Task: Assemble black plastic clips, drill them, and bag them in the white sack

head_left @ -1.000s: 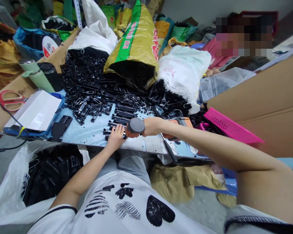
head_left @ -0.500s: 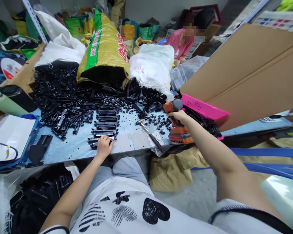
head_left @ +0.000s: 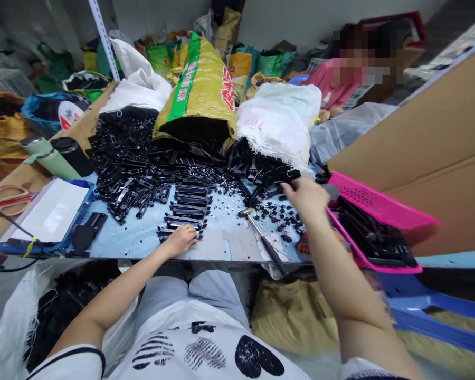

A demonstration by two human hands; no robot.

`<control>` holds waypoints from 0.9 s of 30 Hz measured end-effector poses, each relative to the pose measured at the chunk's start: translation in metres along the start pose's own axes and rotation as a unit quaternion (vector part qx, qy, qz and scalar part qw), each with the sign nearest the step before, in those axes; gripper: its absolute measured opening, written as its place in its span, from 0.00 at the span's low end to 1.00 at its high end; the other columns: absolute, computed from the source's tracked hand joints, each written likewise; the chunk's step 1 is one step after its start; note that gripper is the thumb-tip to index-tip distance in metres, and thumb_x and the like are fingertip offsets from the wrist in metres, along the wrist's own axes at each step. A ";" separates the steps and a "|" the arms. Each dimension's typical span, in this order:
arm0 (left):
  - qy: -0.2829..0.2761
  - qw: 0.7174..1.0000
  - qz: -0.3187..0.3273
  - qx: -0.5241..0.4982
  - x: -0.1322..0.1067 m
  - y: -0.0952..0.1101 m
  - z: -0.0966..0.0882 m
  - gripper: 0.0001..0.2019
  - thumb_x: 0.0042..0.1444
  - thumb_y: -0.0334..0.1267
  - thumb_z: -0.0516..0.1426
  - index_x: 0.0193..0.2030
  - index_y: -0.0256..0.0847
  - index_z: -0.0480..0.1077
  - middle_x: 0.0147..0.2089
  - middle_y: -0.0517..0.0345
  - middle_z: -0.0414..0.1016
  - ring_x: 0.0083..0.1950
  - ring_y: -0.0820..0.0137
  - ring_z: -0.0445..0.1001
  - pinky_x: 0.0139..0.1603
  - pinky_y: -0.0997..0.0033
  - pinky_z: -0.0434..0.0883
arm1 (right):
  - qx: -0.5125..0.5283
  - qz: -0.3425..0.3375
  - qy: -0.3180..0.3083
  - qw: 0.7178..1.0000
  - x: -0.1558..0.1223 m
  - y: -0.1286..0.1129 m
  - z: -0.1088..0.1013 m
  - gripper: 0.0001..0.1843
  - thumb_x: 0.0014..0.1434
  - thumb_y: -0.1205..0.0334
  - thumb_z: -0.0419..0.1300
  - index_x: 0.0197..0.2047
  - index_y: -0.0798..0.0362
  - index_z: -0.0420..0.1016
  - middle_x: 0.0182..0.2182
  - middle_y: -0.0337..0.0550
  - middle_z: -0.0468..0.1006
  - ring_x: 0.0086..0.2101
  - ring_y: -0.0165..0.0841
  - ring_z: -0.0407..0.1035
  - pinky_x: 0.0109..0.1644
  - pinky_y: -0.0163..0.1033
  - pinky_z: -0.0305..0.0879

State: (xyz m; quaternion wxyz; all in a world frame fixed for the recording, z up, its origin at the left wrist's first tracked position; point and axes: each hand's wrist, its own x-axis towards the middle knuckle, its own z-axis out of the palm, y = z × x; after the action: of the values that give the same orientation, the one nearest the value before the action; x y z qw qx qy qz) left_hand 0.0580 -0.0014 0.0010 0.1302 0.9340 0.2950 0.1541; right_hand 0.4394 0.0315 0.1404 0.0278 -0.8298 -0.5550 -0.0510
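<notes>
My left hand [head_left: 182,238] rests at the front edge of the pale blue table [head_left: 134,237], fingers curled on the nearest black plastic strip [head_left: 170,230] of a neat stack of strips [head_left: 190,203]. My right hand [head_left: 306,198] reaches over scattered small black pieces [head_left: 279,214] toward the black parts spilling from a white sack [head_left: 279,121]; its fingers are loosely apart and hold nothing. An orange cordless drill [head_left: 303,245] stands under my right forearm, mostly hidden, its grey end [head_left: 332,191] showing beside the hand.
A hammer [head_left: 261,237] lies on the table between my hands. A pink basket [head_left: 380,203] with black parts sits right, a cardboard sheet [head_left: 431,137] behind it. A heap of black parts [head_left: 130,158], a yellow sack [head_left: 200,89], bottles [head_left: 51,155], a white box [head_left: 47,208] and scissors [head_left: 8,195] lie behind and left. A person in pink [head_left: 332,87] sits behind.
My right hand has carried the drill to the right, let go of it and moved up over the small black pieces. My left hand stays on the strips, fingers now curled.
</notes>
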 end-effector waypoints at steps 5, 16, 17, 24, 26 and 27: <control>0.013 0.986 -0.112 0.119 -0.019 0.010 -0.006 0.09 0.59 0.39 0.55 0.42 0.37 0.69 0.44 0.48 0.72 0.48 0.60 0.68 0.47 0.59 0.65 | 0.137 -0.306 -0.080 0.939 -0.013 -0.159 0.036 0.16 0.60 0.54 0.55 0.47 0.52 0.74 0.46 0.48 0.75 0.45 0.36 0.69 0.46 0.35 0.61; 0.028 0.986 -0.142 -0.077 -0.031 0.015 -0.121 0.15 0.65 0.44 0.46 0.41 0.40 0.71 0.39 0.57 0.73 0.41 0.69 0.72 0.43 0.71 0.67 | 0.492 -0.291 -0.405 0.714 -0.049 -0.201 0.027 0.24 0.56 0.44 0.57 0.43 0.57 0.74 0.37 0.46 0.78 0.36 0.31 0.71 0.39 0.34 0.68; 0.024 0.988 -0.136 -0.066 -0.029 0.017 -0.130 0.16 0.65 0.45 0.45 0.42 0.40 0.71 0.39 0.57 0.72 0.41 0.69 0.72 0.43 0.71 0.67 | 0.507 -0.293 -0.450 0.674 -0.058 -0.196 0.024 0.25 0.55 0.43 0.57 0.44 0.56 0.74 0.38 0.46 0.77 0.36 0.31 0.71 0.38 0.34 0.68; 0.046 0.992 -0.045 0.108 -0.011 0.041 -0.165 0.15 0.65 0.41 0.46 0.37 0.38 0.72 0.34 0.56 0.71 0.38 0.67 0.71 0.41 0.66 0.65 | 0.685 -0.267 -0.459 0.498 -0.111 -0.188 0.045 0.18 0.42 0.55 0.70 0.34 0.57 0.75 0.27 0.40 0.76 0.28 0.31 0.71 0.34 0.36 0.69; 0.130 0.981 -0.030 0.141 -0.007 0.052 -0.171 0.11 0.63 0.38 0.49 0.37 0.38 0.72 0.35 0.54 0.72 0.40 0.66 0.71 0.43 0.63 0.64 | 0.740 -0.212 -0.450 0.453 -0.120 -0.192 0.059 0.19 0.42 0.52 0.69 0.32 0.57 0.74 0.24 0.40 0.75 0.25 0.31 0.71 0.30 0.36 0.68; 0.177 0.972 -0.024 0.150 -0.006 0.057 -0.173 0.09 0.62 0.37 0.50 0.37 0.39 0.71 0.36 0.53 0.73 0.40 0.66 0.70 0.44 0.62 0.64 | 0.760 -0.185 -0.446 0.435 -0.123 -0.193 0.066 0.20 0.41 0.50 0.69 0.33 0.57 0.75 0.23 0.41 0.75 0.24 0.31 0.70 0.28 0.35 0.67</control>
State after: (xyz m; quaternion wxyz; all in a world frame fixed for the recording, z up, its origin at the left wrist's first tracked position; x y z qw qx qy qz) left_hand 0.0189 -0.0234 0.1779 -0.0617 0.8932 0.3557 0.2680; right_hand 0.2181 -0.0012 0.0584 0.3858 -0.2599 -0.4464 0.7644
